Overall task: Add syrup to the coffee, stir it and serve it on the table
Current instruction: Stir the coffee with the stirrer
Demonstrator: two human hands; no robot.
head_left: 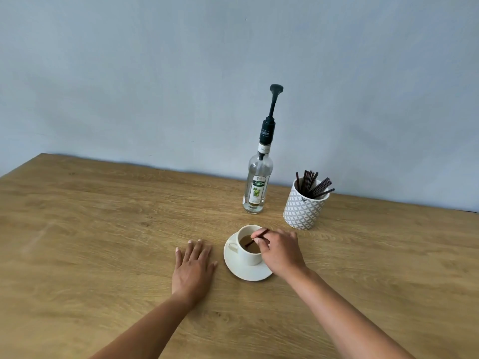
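A: Coffee cup [250, 248] stood upright on its white saucer [246, 270], near the middle of the wooden table [103, 229], with pale brown coffee inside. Where were the hands?

B: The right hand [281, 251] hung over the cup, its grip pinched shut on a dark stir stick [256, 237] whose lower end dipped into the coffee. The left hand [193, 268] lay flat on the table just beside the saucer, grip slack and empty.

A: And the syrup?

B: The syrup bottle [256, 182], with its black pump, stood behind the cup, near a patterned holder [304, 209] full of spare sticks.

A: How would the cup handle when served?

B: Probably light but breakable china, loose on the saucer, and the liquid could slosh. I judged it best lifted by the saucer rim, kept level, or by the small handle on the cup's left.
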